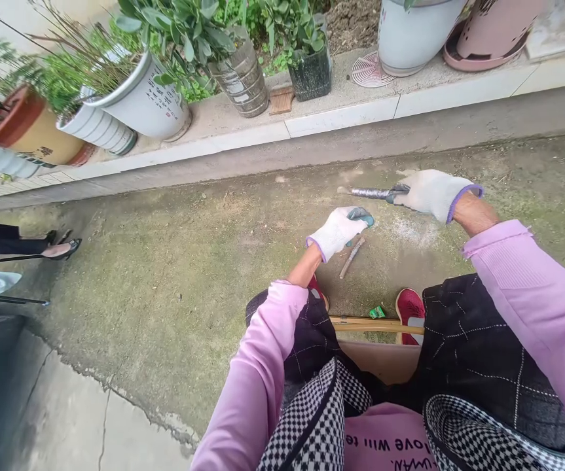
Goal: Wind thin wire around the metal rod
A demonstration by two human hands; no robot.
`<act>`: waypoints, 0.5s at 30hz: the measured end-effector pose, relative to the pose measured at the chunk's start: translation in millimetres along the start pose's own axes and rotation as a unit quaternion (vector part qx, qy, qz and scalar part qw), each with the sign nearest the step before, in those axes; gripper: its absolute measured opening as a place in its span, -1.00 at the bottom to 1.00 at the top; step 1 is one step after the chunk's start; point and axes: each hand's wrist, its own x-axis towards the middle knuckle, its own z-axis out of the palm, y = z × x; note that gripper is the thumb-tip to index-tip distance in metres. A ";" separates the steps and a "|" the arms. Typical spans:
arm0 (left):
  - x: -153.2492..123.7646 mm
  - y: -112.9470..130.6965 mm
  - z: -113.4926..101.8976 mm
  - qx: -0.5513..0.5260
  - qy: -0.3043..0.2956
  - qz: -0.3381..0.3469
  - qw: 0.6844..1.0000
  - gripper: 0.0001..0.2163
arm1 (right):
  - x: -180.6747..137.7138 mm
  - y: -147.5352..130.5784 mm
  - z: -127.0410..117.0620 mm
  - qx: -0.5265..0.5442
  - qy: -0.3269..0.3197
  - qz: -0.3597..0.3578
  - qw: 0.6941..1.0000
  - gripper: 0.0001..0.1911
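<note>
I sit low over a concrete floor with both hands in white work gloves. My right hand [432,191] is closed round the handle of a grey metal tool [370,193] that points left, held just above the ground. My left hand [338,230] is closed in a loose fist over the upper end of a thin rusty rod [351,256] lying on the concrete; whether it grips the rod is hidden by the glove. A pale powdery patch [412,230] marks the floor between the hands.
My red shoes [410,307] rest by a wooden stick [375,324] and a small green scrap [376,313]. Potted plants [145,98] line a raised kerb [341,118] at the back. Another person's legs and black shoes [61,247] are at the left.
</note>
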 end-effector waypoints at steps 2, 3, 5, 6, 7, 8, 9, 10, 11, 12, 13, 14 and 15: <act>-1.1 3.0 5.3 -0.078 -0.005 -0.017 0.997 -0.95 | -7.4 -8.0 -5.7 0.086 -0.001 0.023 0.996 -0.49; -0.9 3.8 5.8 -0.103 -0.006 -0.022 0.994 -0.96 | -12.6 -12.2 -8.0 0.153 -0.006 0.023 0.988 -0.45; 1.5 2.7 3.1 -0.134 -0.008 -0.027 0.991 -0.95 | -23.9 -19.0 -11.4 0.282 -0.022 -0.001 0.959 -0.39; 3.6 1.0 0.2 -0.138 -0.008 -0.027 0.990 -0.93 | -28.8 -21.3 -12.4 0.322 -0.034 -0.019 0.946 -0.37; 6.2 -1.3 -3.2 -0.134 -0.006 -0.028 0.991 -0.92 | -32.7 -22.7 -13.0 0.346 -0.050 -0.038 0.936 -0.37; 8.9 -4.0 -6.9 -0.123 0.001 -0.029 0.992 -0.91 | -35.3 -23.3 -13.0 0.359 -0.072 -0.054 0.929 -0.37; 11.6 -6.9 -10.7 -0.109 0.010 -0.027 0.994 -0.90 | -36.7 -23.1 -12.6 0.364 -0.100 -0.067 0.924 -0.37; 14.0 -9.6 -14.5 -0.098 0.010 -0.016 0.995 -0.89 | -37.0 -22.3 -11.9 0.363 -0.133 -0.076 0.919 -0.37; 15.9 -12.1 -18.2 -0.093 0.003 0.003 0.996 -0.90 | -36.5 -21.2 -11.0 0.358 -0.169 -0.083 0.915 -0.38; 17.4 -14.2 -21.6 -0.096 -0.009 0.028 0.995 -0.91 | -35.7 -19.9 -10.3 0.348 -0.204 -0.086 0.911 -0.39; 18.3 -15.8 -24.5 -0.104 -0.024 0.054 0.993 -0.94 | -34.8 -18.6 -10.0 0.335 -0.233 -0.086 0.909 -0.41; 18.7 -16.8 -27.0 -0.112 -0.039 0.074 0.990 -0.97 | -34.3 -17.5 -10.4 0.319 -0.252 -0.082 0.910 -0.45; 18.7 -17.3 -29.0 -0.116 -0.049 0.086 0.988 -0.99 | -34.2 -16.6 -11.6 0.303 -0.262 -0.076 0.913 -0.49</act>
